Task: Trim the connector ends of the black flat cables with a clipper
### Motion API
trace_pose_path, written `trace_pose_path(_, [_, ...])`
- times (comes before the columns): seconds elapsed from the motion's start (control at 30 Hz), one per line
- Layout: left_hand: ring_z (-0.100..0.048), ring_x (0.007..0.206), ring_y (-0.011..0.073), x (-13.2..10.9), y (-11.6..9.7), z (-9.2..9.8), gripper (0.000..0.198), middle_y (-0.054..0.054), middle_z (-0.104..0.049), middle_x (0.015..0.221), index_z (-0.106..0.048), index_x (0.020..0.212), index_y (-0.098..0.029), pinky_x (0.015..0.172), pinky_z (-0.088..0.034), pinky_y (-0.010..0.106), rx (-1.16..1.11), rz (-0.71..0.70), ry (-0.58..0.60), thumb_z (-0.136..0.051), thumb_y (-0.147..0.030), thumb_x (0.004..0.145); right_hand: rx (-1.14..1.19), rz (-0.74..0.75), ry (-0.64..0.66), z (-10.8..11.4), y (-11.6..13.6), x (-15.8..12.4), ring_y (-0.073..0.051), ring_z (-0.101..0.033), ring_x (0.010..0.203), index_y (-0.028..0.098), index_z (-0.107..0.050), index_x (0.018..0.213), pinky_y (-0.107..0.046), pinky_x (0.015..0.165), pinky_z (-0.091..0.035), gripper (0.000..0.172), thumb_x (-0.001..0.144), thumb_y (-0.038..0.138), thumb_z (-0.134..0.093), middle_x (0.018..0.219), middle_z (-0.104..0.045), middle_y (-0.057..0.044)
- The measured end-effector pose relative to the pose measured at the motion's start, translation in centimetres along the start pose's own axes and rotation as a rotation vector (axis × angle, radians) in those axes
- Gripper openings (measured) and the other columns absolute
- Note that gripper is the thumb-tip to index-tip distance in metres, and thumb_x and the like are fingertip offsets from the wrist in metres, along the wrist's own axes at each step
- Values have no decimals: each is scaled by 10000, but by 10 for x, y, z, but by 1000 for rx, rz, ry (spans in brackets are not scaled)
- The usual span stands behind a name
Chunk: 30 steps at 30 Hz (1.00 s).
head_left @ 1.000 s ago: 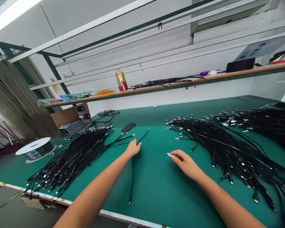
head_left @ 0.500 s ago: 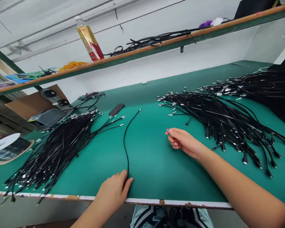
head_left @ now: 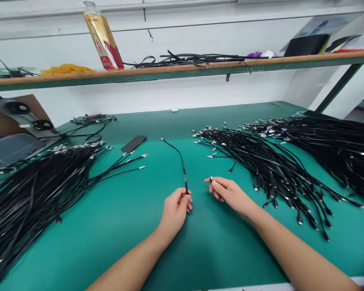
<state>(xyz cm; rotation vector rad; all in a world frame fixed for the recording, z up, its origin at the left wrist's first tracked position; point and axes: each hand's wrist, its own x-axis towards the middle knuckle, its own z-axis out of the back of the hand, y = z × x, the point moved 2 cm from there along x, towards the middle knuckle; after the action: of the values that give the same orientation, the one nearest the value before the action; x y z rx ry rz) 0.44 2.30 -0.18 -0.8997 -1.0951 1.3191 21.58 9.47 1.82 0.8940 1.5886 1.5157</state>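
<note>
My left hand [head_left: 176, 208] is closed on one end of a single black cable [head_left: 182, 161]. The rest of the cable arcs away from me, and its far metal-tipped end points toward the back of the green table. To the right, my right hand [head_left: 227, 193] pinches a small shiny metal piece [head_left: 211, 179] between thumb and forefinger; its exact kind is too small to make out. A short gap separates the two hands, and the metal piece does not touch the cable.
Bundles of black cables lie on the left [head_left: 63, 173], on the right [head_left: 261, 157] and at the far right [head_left: 330, 141]. A phone [head_left: 134, 143] rests behind the left bundle. Above the table runs a shelf [head_left: 157, 73] with a bottle [head_left: 104, 38] and loose black strips [head_left: 194, 60].
My left hand has lifted from the table's front edge, moving forward and right with the cable end. The right hand stays near its place, still pinching the metal piece. The view has levelled.
</note>
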Motion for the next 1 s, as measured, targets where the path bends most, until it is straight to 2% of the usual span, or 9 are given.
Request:
trace_pose_path(0.07, [-637, 656, 141, 1, 5, -6, 307, -6, -660, 805, -671, 1073, -162, 639, -551, 304, -24, -44, 33, -603, -459, 1034, 31, -51, 11, -3, -2, -1, -111, -386, 542, 147, -713, 1059, -280, 510, -270, 568, 927, 693, -628, 734, -602, -10])
trace_pose_path(0.17, [-661, 659, 146, -3, 8, -2, 226, 9, -685, 800, -712, 1065, -178, 647, -560, 300, -59, -69, 114, -646, -378, 985, 122, -137, 21, -9, -1, -4, -100, -352, 528, 143, -688, 1135, -269, 497, -237, 560, 973, 664, -563, 782, -618, -32])
trace_pose_path(0.33, [-692, 644, 143, -1, 6, 3, 249, 35, -726, 855, -695, 1168, -177, 625, -603, 287, -144, 26, 162, -572, -279, 978, 187, -206, 62, -18, -1, -4, -116, -424, 579, 151, -709, 1147, -279, 529, -307, 456, 980, 555, -576, 854, -624, -51])
trace_pose_path(0.47, [-704, 650, 138, 0, 4, -1, 264, 39, -734, 856, -699, 1197, -173, 610, -621, 262, -194, 104, 154, -589, -271, 978, 109, -203, 98, -21, -7, -8, -125, -477, 650, 164, -727, 1011, -280, 585, -354, 374, 923, 527, -716, 865, -628, -35])
trace_pose_path(0.6, [-717, 661, 133, -1, 3, -1, 329, 27, -729, 856, -709, 1272, -193, 603, -627, 237, -239, 143, 135, -626, -267, 962, -73, -133, 106, -23, -7, -12, -150, -478, 748, 189, -725, 1049, -282, 648, -373, 325, 920, 487, -745, 890, -617, -25])
trace_pose_path(0.77, [-721, 627, 128, 0, 1, 0, 364, 4, -716, 812, -744, 1284, -239, 571, -630, 215, -233, 115, 113, -653, -226, 931, -209, -129, 74, -25, -11, -12, -134, -420, 630, 187, -720, 1016, -278, 561, -331, 299, 928, 472, -696, 739, -533, 9])
trace_pose_path(1.0, [-728, 591, 120, 0, 2, 2, 372, -38, -700, 780, -774, 1222, -346, 529, -616, 178, -195, 87, 95, -679, -189, 897, -231, -126, 80, -29, -13, -11, -122, -435, 592, 183, -743, 930, -260, 521, -342, 227, 944, 397, -667, 696, -576, 0])
